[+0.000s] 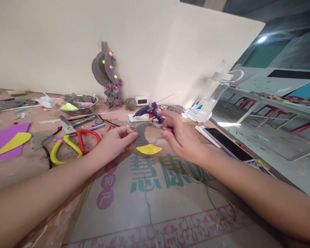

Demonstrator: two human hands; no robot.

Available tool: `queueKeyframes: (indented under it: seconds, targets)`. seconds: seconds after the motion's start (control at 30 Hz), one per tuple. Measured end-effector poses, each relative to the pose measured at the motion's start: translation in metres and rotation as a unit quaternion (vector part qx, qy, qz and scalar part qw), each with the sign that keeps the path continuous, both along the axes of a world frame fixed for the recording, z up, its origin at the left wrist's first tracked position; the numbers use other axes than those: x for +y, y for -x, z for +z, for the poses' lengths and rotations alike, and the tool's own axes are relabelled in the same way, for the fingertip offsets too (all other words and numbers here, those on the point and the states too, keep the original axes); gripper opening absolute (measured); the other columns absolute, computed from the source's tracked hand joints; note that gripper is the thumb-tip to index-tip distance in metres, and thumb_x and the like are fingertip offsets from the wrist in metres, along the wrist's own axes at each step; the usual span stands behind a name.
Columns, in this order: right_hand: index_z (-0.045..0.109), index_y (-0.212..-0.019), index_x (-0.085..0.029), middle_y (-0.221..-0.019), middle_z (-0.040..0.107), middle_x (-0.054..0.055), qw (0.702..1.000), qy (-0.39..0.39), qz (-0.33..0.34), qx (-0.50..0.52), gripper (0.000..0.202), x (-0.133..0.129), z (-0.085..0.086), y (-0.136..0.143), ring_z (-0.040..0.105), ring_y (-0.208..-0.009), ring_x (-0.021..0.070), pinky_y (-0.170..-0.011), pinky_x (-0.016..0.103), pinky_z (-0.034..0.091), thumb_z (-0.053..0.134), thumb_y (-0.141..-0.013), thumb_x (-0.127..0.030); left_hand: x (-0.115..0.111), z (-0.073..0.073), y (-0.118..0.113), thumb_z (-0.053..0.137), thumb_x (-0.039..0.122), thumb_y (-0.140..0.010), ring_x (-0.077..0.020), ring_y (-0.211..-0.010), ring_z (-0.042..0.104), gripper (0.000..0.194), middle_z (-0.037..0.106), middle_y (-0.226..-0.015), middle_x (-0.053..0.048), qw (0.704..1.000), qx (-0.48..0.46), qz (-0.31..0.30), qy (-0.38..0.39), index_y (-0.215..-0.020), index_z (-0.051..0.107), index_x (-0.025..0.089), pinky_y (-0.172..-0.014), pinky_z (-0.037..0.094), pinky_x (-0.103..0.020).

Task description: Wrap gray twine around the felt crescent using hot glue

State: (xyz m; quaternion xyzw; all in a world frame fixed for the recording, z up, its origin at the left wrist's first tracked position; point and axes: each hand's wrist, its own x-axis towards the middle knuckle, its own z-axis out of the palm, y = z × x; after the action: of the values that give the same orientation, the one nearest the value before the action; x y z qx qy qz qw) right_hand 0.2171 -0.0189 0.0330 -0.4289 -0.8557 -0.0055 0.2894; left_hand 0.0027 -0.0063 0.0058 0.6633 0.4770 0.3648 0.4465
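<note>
Between the thumb and fingers of my left hand (121,137) is a crescent (142,135), partly wrapped in grey yarn, with its lower tip bare and yellow. My right hand (179,134), slightly blurred, is to the right of the crescent with thumb and fingers drawn together on the grey yarn. A strand runs between this hand and the crescent. More yarn (214,199) trails below my right hand in a loose loop over the printed cardboard (119,220). Just behind the hands lies a blue hot glue gun (151,111).
Scissors (67,125) with red and yellow handles lie left, near purple and yellow foam sheets (9,143). A basket (94,103) of scraps, a yarn ball (130,103), a small clock (142,100) and a grey moon ornament (103,67) are behind. A water bottle (209,96) and phone (228,144) are right.
</note>
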Motion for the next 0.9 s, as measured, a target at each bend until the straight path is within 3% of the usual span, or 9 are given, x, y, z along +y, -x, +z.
queueKeyframes:
  seconds: [0.13, 0.3, 0.43, 0.67, 0.9]
  targets:
    - [0.045, -0.114, -0.018, -0.103, 0.059, 0.008, 0.994, -0.044, 0.053, -0.084, 0.028, -0.014, -0.008, 0.014, 0.054, -0.090, 0.0199, -0.077, 0.030, 0.039, 0.033, -0.092, -0.029, 0.002, -0.001, 0.000, 0.053, 0.040, -0.077, -0.0081, -0.045, 0.044, 0.026, 0.051, -0.051, 0.005, 1.000, 0.001, -0.007, -0.009, -0.063, 0.052, 0.018, -0.045, 0.032, -0.019]
    - [0.053, -0.104, -0.016, -0.083, 0.058, 0.006, 0.983, -0.116, 0.046, -0.137, 0.025, -0.008, -0.025, 0.011, 0.051, -0.076, 0.0183, -0.067, 0.029, 0.036, 0.036, -0.091, -0.029, 0.005, -0.005, 0.002, 0.051, 0.042, -0.078, -0.0093, -0.049, 0.047, 0.028, 0.051, -0.053, 0.004, 0.999, -0.006, -0.025, -0.021, -0.063, 0.050, 0.018, -0.050, 0.035, -0.020]
    - [0.054, -0.101, -0.015, -0.080, 0.057, 0.005, 0.976, -0.151, 0.053, -0.148, 0.023, -0.004, -0.029, 0.010, 0.049, -0.073, 0.0173, -0.064, 0.028, 0.035, 0.038, -0.091, -0.028, 0.006, -0.006, 0.003, 0.052, 0.041, -0.078, -0.0092, -0.050, 0.047, 0.028, 0.052, -0.053, 0.004, 0.999, -0.015, -0.025, -0.020, -0.064, 0.051, 0.018, -0.050, 0.035, -0.020]
    - [0.053, -0.100, -0.014, -0.082, 0.058, 0.005, 0.974, -0.152, 0.070, -0.153, 0.018, -0.004, -0.029, 0.011, 0.050, -0.075, 0.0169, -0.065, 0.028, 0.035, 0.040, -0.090, -0.022, 0.004, -0.003, 0.002, 0.052, 0.039, -0.078, -0.0085, -0.050, 0.046, 0.027, 0.053, -0.053, 0.004, 0.999, -0.021, -0.027, -0.008, -0.062, 0.049, 0.017, -0.049, 0.034, -0.019]
    - [0.053, -0.098, -0.015, -0.080, 0.059, 0.004, 0.974, -0.148, 0.081, -0.149, 0.019, -0.003, -0.030, 0.011, 0.050, -0.074, 0.0164, -0.064, 0.027, 0.036, 0.040, -0.091, -0.026, 0.004, -0.003, 0.001, 0.052, 0.039, -0.078, -0.0091, -0.051, 0.047, 0.027, 0.052, -0.053, 0.005, 0.999, -0.005, -0.033, -0.014, -0.062, 0.049, 0.017, -0.052, 0.036, -0.020]
